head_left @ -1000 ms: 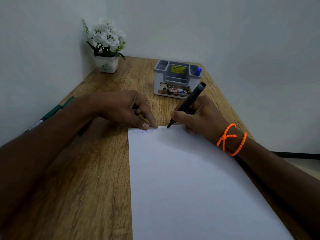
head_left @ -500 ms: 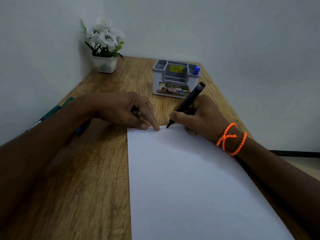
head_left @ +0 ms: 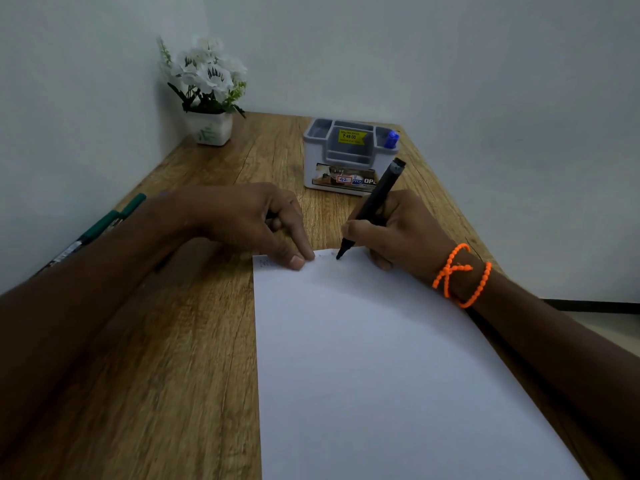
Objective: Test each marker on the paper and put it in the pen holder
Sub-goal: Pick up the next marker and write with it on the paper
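- Black marker (head_left: 373,206) gripped in right hand (head_left: 398,230), tip on top edge of white paper (head_left: 381,358).
- Left hand (head_left: 242,220) fingers press paper's top-left corner; whether it holds anything, cannot tell.
- Grey pen holder (head_left: 349,157) behind on wooden tabletop (head_left: 173,341), blue marker (head_left: 392,139) inside.
- Green markers (head_left: 110,220) far left.

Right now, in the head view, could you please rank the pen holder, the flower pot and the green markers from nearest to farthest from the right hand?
From the right hand, which grips the black marker:
1. Pen holder, just beyond it on the desk.
2. Flower pot, far left corner.
3. Green markers, left edge, past the left forearm; roughly as far as the pot, too close to call.
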